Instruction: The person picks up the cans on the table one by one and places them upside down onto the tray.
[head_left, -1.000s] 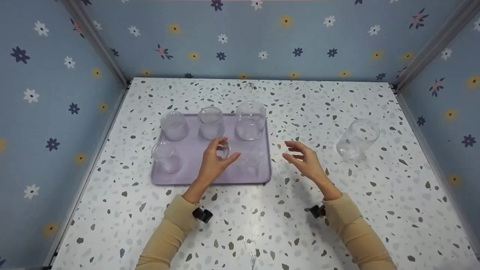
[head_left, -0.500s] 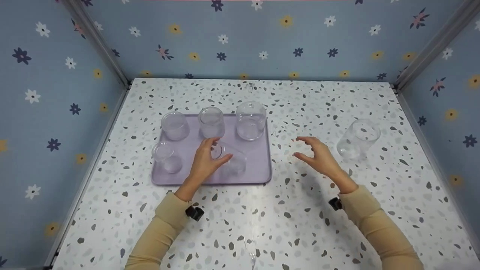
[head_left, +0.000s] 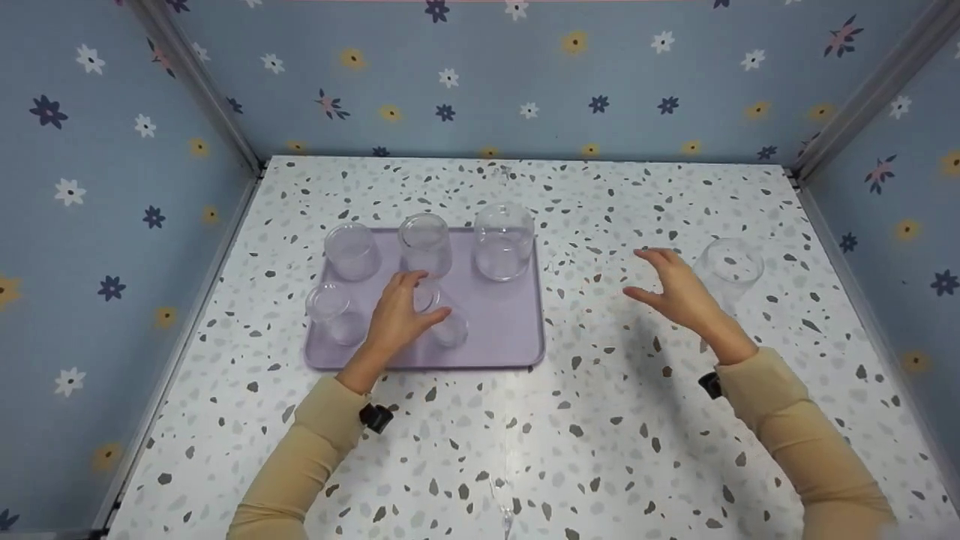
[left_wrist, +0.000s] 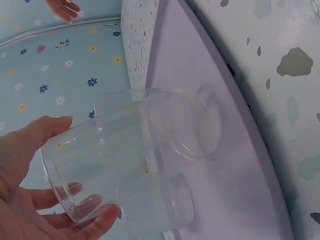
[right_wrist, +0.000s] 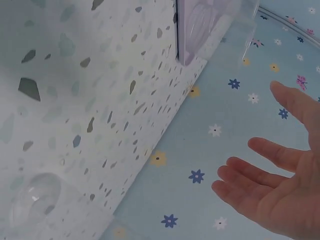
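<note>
My left hand (head_left: pixel 397 315) is over the front middle of the lilac tray (head_left: pixel 499 330), holding a clear cup (left_wrist: pixel 110 150) near its upper rim. In the left wrist view the thumb lies on one side and the fingers on the other, and the cup's round base (head_left: pixel 451 328) is close over the tray. To the right, my right hand (head_left: pixel 682 296) hovers with thumb and fingers spread, nothing between them. Just beyond it stands a tall clear cylindrical container (head_left: pixel 733 262), its lower part covered by the hand in the head view.
Along the tray's back row stand a wide clear cup (head_left: pixel 351 251), a narrower one (head_left: pixel 425 244) and a larger rounded clear vessel (head_left: pixel 504 244). Another clear cup (head_left: pixel 336 315) is at the front left. Flowered walls (head_left: pixel 555 82) border the speckled table (head_left: pixel 570 420) behind and at the sides.
My left hand has moved left over the tray with the clear cup. My right hand has gone right, toward the tall clear container, and its fingers have spread wider.
</note>
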